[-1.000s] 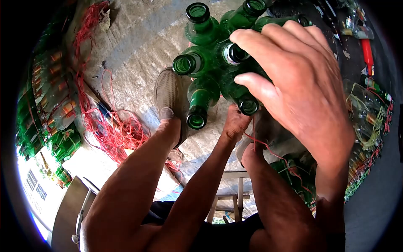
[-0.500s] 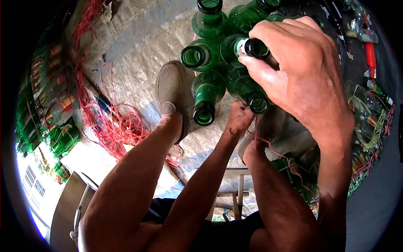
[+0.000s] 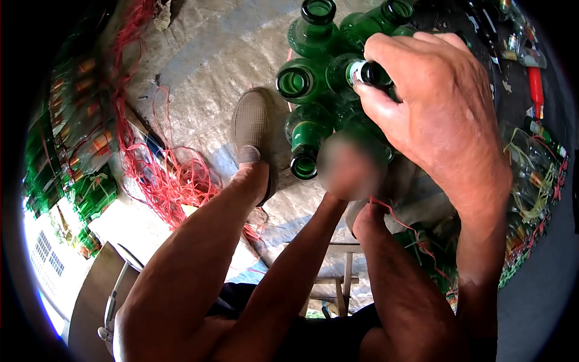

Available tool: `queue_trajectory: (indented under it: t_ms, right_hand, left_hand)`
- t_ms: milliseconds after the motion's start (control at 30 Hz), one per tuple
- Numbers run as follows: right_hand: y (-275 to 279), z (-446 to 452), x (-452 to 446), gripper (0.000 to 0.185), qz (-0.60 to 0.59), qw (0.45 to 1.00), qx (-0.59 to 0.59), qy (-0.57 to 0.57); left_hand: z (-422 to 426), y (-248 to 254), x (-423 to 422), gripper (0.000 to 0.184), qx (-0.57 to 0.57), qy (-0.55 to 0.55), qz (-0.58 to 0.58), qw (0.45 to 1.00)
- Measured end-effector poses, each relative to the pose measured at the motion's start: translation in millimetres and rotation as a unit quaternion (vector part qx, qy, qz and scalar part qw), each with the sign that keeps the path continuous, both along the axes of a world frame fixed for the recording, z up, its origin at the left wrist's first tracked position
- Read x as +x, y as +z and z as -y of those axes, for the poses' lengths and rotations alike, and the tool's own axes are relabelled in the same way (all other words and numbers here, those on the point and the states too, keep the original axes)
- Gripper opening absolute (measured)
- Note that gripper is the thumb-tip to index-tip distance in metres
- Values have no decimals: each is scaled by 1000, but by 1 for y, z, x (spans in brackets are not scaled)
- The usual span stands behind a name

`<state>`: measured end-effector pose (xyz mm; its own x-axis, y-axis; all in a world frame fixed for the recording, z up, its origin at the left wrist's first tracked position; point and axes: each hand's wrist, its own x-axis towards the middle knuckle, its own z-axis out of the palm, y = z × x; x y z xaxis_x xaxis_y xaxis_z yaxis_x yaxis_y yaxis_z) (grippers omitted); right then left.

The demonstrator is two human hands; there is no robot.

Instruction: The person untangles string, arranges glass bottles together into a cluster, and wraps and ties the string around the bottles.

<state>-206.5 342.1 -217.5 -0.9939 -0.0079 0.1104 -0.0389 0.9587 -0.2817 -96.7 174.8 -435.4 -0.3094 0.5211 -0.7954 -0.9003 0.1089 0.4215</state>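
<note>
A tight cluster of green glass bottles (image 3: 310, 36) stands on the floor in front of me, necks up. My right hand (image 3: 440, 99) has its thumb and fingers around the neck of one green bottle (image 3: 339, 73) with a white neck label. Low at the near side of the cluster is my left hand (image 3: 353, 166), blurred over so that its fingers do not show. It is close to a bottle with a yellow-green neck band (image 3: 306, 136). A red string (image 3: 401, 220) runs from near my left hand to the right.
A tangled heap of red string (image 3: 175, 193) lies on the left. Stacked green bottles (image 3: 78, 151) fill the far left. Bagged bottles (image 3: 528, 175) and a red bottle-shaped thing (image 3: 535, 90) are at right. My shoe (image 3: 252, 123) is beside the cluster; a wooden stool (image 3: 344, 259) is below.
The bottles sit slightly further right in view, as does my shoe. My left hand appears a little higher against the near bottles and is now blurred. My right hand keeps its hold.
</note>
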Motion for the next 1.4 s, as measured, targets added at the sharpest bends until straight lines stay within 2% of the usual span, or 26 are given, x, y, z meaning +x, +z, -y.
queue_trajectory:
  t_ms: [100,200,267,367,400,467,567,633,700,733,767,900,1000,1067,1200,1300,1333,1400]
  right_hand:
    - [21,2,-2,33,41,999,33,11]
    - [27,19,-7,43,-9,999,-14,36]
    - [23,28,-10,51,-9,998,-24,52]
    - [10,39,-21,43,-27,997,-40,60]
    - [7,40,-24,40,6,997,-53,55]
    - [-7,39,-27,33,-37,996,-53,63]
    - [-30,40,-28,28,-59,994,-72,52]
    - [-30,41,-31,23,-58,994,-73,53]
    - [-30,43,-35,18,-82,992,-69,66]
    - [-30,44,-34,16,-86,991,-74,68]
    - [-31,44,-34,15,-89,991,-77,70]
    - [-29,44,-32,11,-110,986,-97,75]
    - [-26,45,-32,10,-77,991,-82,71]
    - [-23,45,-33,8,-60,993,-78,70]
    - [-21,44,-29,15,-18,994,-80,70]
    - [-22,46,-32,6,-75,991,-89,62]
    - [-20,46,-32,6,-62,994,-73,60]
    - [-17,45,-33,5,-38,997,-40,55]
  left_hand:
    - [-4,12,-5,49,4,2,-1,1000]
    - [4,-4,7,53,11,-6,-71,997]
    - [4,-14,11,47,16,-4,-90,996]
    - [4,-24,17,38,31,12,-112,993]
    - [4,-28,20,36,38,20,-124,991]
    - [6,-35,25,30,55,35,-172,983]
    - [-1,-49,34,23,82,57,-359,928]
    - [-2,-56,39,18,89,81,-409,905]
    - [4,-64,37,36,92,118,-257,955]
    - [17,-64,39,64,92,131,-81,984]
    - [24,-64,41,92,90,141,98,981]
    - [33,-66,48,93,131,153,87,976]
    - [36,-67,50,95,161,169,85,969]
    - [33,-65,47,80,154,170,78,970]
    - [9,-17,14,50,81,152,42,984]
    - [-1,32,-10,30,24,155,10,988]
    - [-3,42,-13,24,22,156,4,988]
    - [4,43,-14,27,79,140,-4,987]
